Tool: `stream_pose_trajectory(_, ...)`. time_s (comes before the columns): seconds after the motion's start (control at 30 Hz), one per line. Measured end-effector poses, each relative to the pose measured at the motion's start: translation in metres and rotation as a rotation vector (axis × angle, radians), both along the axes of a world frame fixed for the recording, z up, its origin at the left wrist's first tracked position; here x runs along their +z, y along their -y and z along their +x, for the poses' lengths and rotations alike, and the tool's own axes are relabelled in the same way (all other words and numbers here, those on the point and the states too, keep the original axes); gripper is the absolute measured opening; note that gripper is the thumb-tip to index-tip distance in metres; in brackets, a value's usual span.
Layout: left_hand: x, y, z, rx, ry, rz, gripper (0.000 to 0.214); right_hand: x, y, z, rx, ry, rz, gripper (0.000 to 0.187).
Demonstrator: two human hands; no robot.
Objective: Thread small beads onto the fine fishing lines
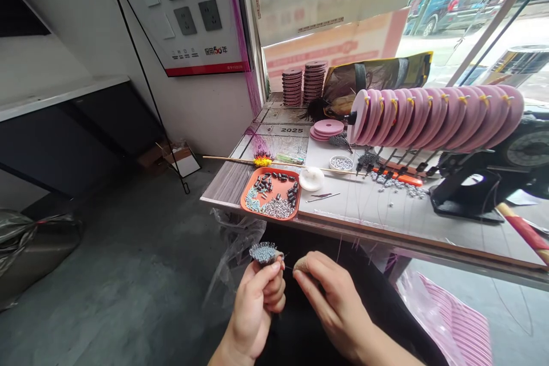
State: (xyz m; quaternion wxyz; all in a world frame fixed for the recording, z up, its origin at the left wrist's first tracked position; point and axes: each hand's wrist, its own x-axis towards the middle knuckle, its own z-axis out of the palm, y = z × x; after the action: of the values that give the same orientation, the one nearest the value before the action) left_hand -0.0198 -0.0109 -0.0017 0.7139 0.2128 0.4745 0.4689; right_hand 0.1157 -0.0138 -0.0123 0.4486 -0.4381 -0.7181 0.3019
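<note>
My left hand (256, 304) is closed around a bundle of many thin pieces with small pale blue tips (263, 252), its top fanning out above the fist. Beside it, my right hand (337, 300) is pinched, thumb against forefinger. A tan covering (302, 265) wraps the right forefinger's tip. Between the hands runs a fine dark line (289, 267), perhaps a thread or thin wire, reaching the right fingertips. Both hands are held in front of the table edge, below an orange tray (281, 189) of dark cylinders, pale blue pieces and silvery bits.
Pink discs (433, 117) line a rack on a black stand (467, 206), with fine lines hanging down. A white round pad (311, 179), thin metal tools (322, 198), a bowl of silvery beads (341, 163) and a thin stick (227, 159) lie on the table (369, 211).
</note>
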Motion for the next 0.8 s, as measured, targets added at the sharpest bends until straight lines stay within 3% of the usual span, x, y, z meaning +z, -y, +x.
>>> stream_pose_trajectory(0.13,0.003,0.003,0.001,0.047,-0.143,0.054,0.020,-0.005,-0.001,0.003,-0.087,0.001,-0.014,0.021)
stream_pose_trajectory(0.4,0.000,0.003,0.000,0.191,-0.407,0.191,0.024,-0.005,-0.001,0.005,-0.108,0.042,-0.009,0.022)
stream_pose_trajectory(0.5,-0.002,0.004,0.000,0.225,-0.458,0.207,0.024,-0.003,0.000,0.005,-0.128,0.022,0.024,0.012)
stream_pose_trajectory(0.53,-0.004,0.005,-0.001,0.222,-0.465,0.208,0.025,-0.002,0.000,0.005,-0.126,0.018,0.035,0.018)
stream_pose_trajectory(0.6,-0.006,0.007,-0.001,0.190,-0.460,0.183,0.026,0.000,0.000,0.003,-0.083,0.061,0.057,0.024)
stream_pose_trajectory(0.67,-0.006,0.008,-0.002,0.127,-0.424,0.151,0.024,0.002,0.000,0.002,-0.033,0.184,0.099,0.012)
stream_pose_trajectory(0.8,0.004,0.006,-0.005,0.052,-0.136,0.200,0.013,0.007,0.001,0.001,0.010,0.350,0.242,0.031)
